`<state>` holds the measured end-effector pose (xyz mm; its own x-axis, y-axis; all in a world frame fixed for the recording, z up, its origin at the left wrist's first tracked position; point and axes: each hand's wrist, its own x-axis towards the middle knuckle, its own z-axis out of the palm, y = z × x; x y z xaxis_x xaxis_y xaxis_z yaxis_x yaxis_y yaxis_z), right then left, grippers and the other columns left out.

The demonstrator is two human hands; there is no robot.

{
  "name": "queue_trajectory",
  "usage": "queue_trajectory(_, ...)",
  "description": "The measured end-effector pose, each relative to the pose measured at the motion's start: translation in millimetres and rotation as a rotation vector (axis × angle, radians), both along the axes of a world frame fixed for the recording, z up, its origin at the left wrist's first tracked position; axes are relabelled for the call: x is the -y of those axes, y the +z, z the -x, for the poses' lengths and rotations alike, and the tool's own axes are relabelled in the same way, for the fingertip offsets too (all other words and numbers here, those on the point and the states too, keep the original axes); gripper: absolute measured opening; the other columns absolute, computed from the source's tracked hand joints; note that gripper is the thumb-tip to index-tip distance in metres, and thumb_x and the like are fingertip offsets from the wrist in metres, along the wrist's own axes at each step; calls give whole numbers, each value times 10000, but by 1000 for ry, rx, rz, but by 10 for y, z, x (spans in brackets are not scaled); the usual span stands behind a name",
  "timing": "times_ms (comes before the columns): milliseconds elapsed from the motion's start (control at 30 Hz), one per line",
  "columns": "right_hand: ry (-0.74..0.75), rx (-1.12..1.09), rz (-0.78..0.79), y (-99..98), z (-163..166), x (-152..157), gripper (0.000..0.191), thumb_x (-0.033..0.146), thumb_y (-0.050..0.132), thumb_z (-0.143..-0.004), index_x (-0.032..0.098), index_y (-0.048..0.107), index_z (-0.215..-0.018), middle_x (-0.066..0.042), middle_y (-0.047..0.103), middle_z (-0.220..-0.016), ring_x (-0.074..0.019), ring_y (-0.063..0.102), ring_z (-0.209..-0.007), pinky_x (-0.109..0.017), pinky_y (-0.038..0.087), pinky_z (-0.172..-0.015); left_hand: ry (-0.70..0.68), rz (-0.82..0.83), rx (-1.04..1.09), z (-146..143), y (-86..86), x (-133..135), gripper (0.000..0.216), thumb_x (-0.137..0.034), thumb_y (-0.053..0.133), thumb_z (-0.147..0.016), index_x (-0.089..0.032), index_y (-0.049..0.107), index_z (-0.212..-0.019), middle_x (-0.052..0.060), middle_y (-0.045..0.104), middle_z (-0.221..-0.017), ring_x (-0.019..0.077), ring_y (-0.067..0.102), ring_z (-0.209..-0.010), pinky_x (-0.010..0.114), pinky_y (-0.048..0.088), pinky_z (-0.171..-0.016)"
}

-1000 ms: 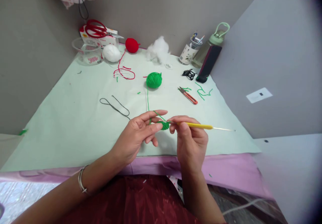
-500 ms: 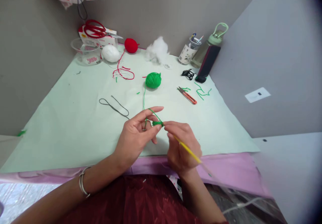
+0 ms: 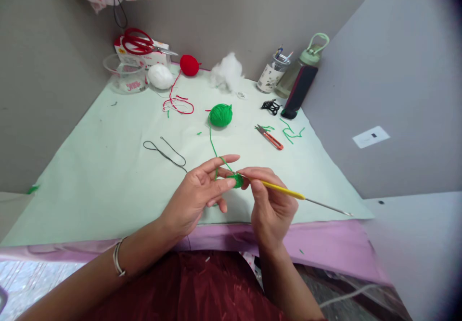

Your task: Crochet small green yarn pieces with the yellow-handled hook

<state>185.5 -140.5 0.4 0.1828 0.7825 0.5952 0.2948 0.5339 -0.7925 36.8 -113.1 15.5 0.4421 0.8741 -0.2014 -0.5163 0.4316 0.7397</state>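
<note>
Between thumb and fingers, my left hand (image 3: 200, 191) pinches a small piece of green crochet (image 3: 237, 181). Green yarn passes over its raised index finger and leads back to a green yarn ball (image 3: 221, 115) on the table. My right hand (image 3: 274, 200) is closed round the yellow handle of a crochet hook (image 3: 281, 189). One metal end of the hook points out to the right; the other end is at the green piece, its tip partly hidden by the fingers.
Orange thread snips (image 3: 269, 137) and green yarn scraps (image 3: 291, 131) lie to the right. Behind are a red yarn ball (image 3: 189, 65), a white yarn ball (image 3: 160, 76), fluffy stuffing (image 3: 228, 72), a pen cup (image 3: 271, 74) and a bottle (image 3: 299, 70). A dark cord (image 3: 164, 155) lies left.
My right hand has turned and shifted right, swinging the hook's free end up from pointing down right to nearly level. The green piece has moved slightly right and shows more of its face.
</note>
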Motion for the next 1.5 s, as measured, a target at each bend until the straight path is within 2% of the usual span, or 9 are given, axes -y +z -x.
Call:
queue_trajectory(167, -138, 357, -204, -60, -37, 47, 367, 70, 682, -938, 309, 773, -1200, -55, 764, -1059, -193, 724, -936, -342, 601, -754, -19, 62, 27, -3, -19, -31, 381, -232, 866, -818, -200, 794, -1190, -57, 603, -755, -21, 296, -430, 142, 468, -470)
queue_trajectory(300, -80, -9, -20, -34, -89, 4, 240, 149, 612, -1002, 292, 796, -1063, -21, 734, -893, -158, 674, -755, -324, 554, -671, -41, 165, 102, 42, -39, -87, 280, -186, 846, -826, -158, 823, -1103, -97, 432, -621, -15, 218, -446, 99, 402, -459)
queue_trajectory(400, 65, -278, 130, -16, -89, -22, 199, 217, 609, -1019, 280, 795, -984, -1, 712, -869, -124, 623, -687, -297, 517, -647, 6, 94, 66, 35, -50, -73, 281, -178, 848, -816, -207, 827, -1095, -59, 564, -764, -28, 278, -451, 118, 447, -486)
queue_trajectory(533, 98, -258, 188, -25, -66, -21, 147, 235, 665, -992, 271, 807, -981, -12, 754, -909, -129, 630, -746, -290, 517, -690, 25, -22, -35, -5, -55, -18, 315, -225, 851, -823, -256, 822, -1136, -17, 642, -954, -27, 361, -465, 163, 512, -519)
queue_trajectory(733, 162, -411, 258, -3, -99, -28, 192, 313, 612, -1023, 225, 761, -939, -26, 765, -883, -123, 651, -691, -281, 560, -671, 47, -53, -105, 26, -42, -7, 299, -247, 848, -819, -256, 826, -1117, -18, 619, -951, -9, 386, -489, 175, 508, -507)
queue_trajectory(967, -14, 118, 8, -3, -95, 69, 237, 140, 526, -1035, 247, 725, -1109, -30, 770, -956, -149, 712, -793, -315, 600, -729, 126, -171, -295, 27, -71, 33, 308, -253, 822, -858, -273, 804, -1165, -25, 628, -908, 47, 594, -569, 202, 496, -578)
queue_trajectory(1133, -169, 556, -273, -126, -57, 85, 341, 83, 647, -954, 267, 732, -1229, -84, 764, -1081, -213, 732, -969, -346, 612, -762, 93, -46, -131, -32, -60, 37, 465, -240, 862, -815, -243, 748, -1266, -43, 619, -830, 30, 496, -514, 187, 481, -535)
queue_trajectory(1333, -77, -9, -44, -47, -63, 29, 223, 165, 553, -1022, 242, 761, -1044, -35, 720, -865, -159, 663, -720, -327, 558, -644, 8, 166, 72, 50, -42, -55, 379, -181, 861, -809, -147, 774, -1177, -116, 405, -583, 3, 210, -457, 120, 381, -469)
queue_trajectory(1500, 70, -180, 123, -20, -57, -31, 181, 270, 588, -1023, 228, 759, -980, -40, 722, -885, -150, 632, -711, -316, 536, -634, -23, 98, 52, 23, -26, -27, 372, -203, 860, -812, -186, 778, -1174, -70, 585, -713, -10, 257, -436, 148, 417, -457)
